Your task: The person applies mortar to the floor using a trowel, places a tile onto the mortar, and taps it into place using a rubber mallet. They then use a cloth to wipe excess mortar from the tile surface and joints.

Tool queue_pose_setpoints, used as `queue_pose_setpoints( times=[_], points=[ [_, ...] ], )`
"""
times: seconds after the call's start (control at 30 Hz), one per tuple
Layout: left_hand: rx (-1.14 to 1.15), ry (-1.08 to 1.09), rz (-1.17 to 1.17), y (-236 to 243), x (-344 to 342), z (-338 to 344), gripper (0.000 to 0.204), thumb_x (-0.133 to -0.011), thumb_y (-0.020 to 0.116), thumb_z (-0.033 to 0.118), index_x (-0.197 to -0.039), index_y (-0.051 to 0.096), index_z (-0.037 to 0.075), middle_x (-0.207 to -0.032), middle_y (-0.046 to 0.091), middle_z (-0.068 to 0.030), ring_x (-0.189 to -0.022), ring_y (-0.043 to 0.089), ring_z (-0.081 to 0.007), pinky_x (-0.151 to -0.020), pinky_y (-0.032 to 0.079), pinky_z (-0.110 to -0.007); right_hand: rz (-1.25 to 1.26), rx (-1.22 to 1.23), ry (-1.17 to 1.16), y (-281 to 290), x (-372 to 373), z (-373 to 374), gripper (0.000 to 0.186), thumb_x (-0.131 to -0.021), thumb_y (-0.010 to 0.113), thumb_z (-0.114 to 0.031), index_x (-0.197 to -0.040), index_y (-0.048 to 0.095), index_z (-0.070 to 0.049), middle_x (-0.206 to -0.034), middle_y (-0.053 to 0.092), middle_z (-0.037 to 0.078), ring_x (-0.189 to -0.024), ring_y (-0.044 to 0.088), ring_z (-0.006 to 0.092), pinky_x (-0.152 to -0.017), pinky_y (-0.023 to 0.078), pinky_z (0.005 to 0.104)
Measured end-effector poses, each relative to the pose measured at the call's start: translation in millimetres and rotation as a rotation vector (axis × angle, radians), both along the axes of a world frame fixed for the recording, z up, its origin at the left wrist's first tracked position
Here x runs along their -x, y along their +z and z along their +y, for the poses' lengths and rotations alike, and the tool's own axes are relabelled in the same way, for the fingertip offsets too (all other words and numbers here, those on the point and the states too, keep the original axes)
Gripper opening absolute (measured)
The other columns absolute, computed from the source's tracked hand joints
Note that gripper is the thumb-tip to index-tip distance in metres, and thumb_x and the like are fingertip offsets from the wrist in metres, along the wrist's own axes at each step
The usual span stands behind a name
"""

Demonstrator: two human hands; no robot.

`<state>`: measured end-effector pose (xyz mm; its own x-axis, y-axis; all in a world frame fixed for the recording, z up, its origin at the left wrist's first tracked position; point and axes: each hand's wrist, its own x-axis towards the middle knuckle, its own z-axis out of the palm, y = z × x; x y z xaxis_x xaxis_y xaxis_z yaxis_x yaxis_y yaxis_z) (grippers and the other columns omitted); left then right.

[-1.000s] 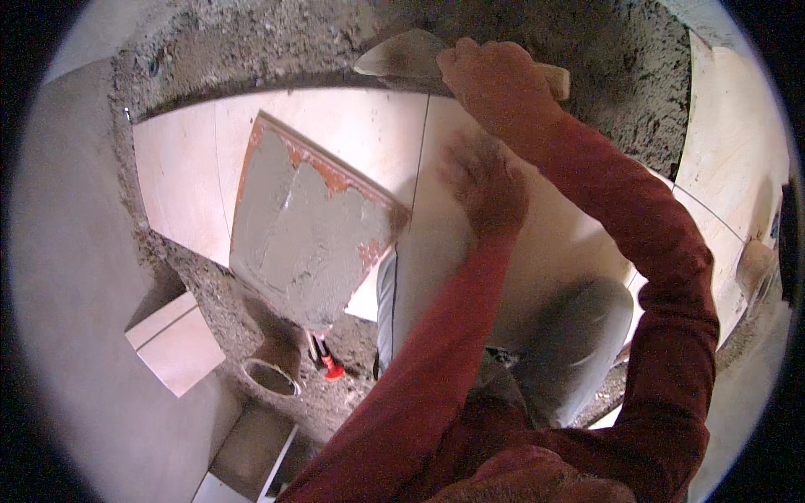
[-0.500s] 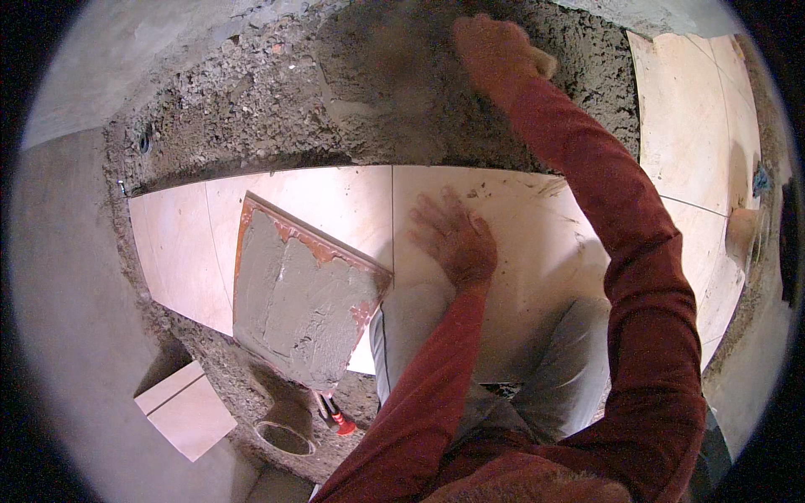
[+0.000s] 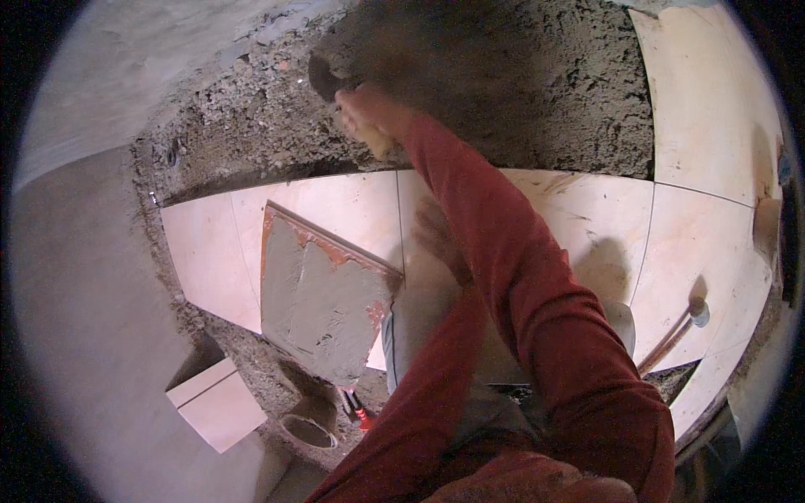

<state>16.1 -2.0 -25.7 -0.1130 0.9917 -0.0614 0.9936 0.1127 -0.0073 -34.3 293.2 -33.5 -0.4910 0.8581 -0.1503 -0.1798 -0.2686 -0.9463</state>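
Observation:
My right hand (image 3: 369, 116) is closed around the pale handle of a trowel (image 3: 324, 77), whose dark blade is partly blurred. It reaches over the rough bed of wet grey mortar (image 3: 579, 92) beyond the laid tiles. My left hand (image 3: 438, 239) lies flat with fingers spread on a beige tile (image 3: 545, 201); my right sleeve covers part of it. Left of that hand, a tile with its back coated in grey adhesive (image 3: 323, 293) rests on the laid tiles, its reddish-brown back showing along the edges.
Laid tiles (image 3: 708, 109) run down the right side, where a mallet (image 3: 698, 312) lies. A loose tile (image 3: 220, 407) sits at lower left, near a round opening (image 3: 309, 432) and a red-handled tool (image 3: 360, 417). Rubble (image 3: 251, 117) meets the grey wall at far left.
My right hand has swept the trowel leftward and somewhat nearer across the mortar bed. My left hand stays on the tile, now partly behind my right arm. The view has shifted slightly, showing the mallet.

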Motion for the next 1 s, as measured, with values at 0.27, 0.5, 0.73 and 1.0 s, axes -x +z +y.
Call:
queue_pose_setpoints(
  times=[0.27, 0.5, 0.73, 1.0],
  points=[
    [0.050, 0.037, -0.025, 7.6, -2.6, 7.2, 0.080, -0.094, 0.057, 0.044, -0.162, 0.028, 0.011, -0.167, 0.018, -0.0277, -0.151, 0.015, -0.0551, -0.119, 0.013, -0.073, -0.023, -0.124, -0.512, -17.3, -58.4, 6.8, 0.045, -0.104, 0.051, -0.042, -0.079, 0.060, -0.005, -0.068, 0.059, 0.005, -0.054, 0.058, 0.0225, -0.053, 0.050, 0.0423],
    [0.072, 0.095, -0.009, 16.3, 12.7, 11.0, 0.082, -0.094, 0.058, 0.046, -0.162, 0.027, 0.012, -0.167, 0.017, -0.0277, -0.151, 0.014, -0.0555, -0.118, 0.013, -0.073, -0.710, -0.406, -0.460, 76.3, -120.5, -35.4, 0.033, -0.100, 0.055, -0.030, -0.088, 0.065, -0.002, -0.080, 0.063, 0.013, -0.064, 0.064, 0.0302, -0.060, 0.056, 0.0459],
    [-0.016, 0.055, -0.106, 11.5, 14.9, 5.8, 0.078, -0.097, 0.055, 0.042, -0.162, 0.026, 0.009, -0.167, 0.014, -0.0294, -0.151, 0.012, -0.0562, -0.119, 0.009, -0.073, -1.429, -0.758, -0.228, 82.0, -158.7, -21.1, 0.021, -0.093, 0.057, -0.015, -0.099, 0.071, 0.000, -0.095, 0.070, 0.023, -0.090, 0.073, 0.0393, -0.076, 0.060, 0.0508],
    [0.018, 0.094, -0.136, 8.4, 22.6, 7.5, 0.080, -0.096, 0.057, 0.040, -0.162, 0.026, 0.009, -0.167, 0.012, -0.0307, -0.152, 0.008, -0.0567, -0.119, 0.005, -0.073, -0.747, -0.207, -0.336, 89.3, -305.6, -20.8, 0.032, -0.101, 0.058, -0.027, -0.126, 0.058, -0.006, -0.096, 0.066, 0.012, -0.074, 0.065, 0.0243, -0.060, 0.055, 0.0352]
  ],
)
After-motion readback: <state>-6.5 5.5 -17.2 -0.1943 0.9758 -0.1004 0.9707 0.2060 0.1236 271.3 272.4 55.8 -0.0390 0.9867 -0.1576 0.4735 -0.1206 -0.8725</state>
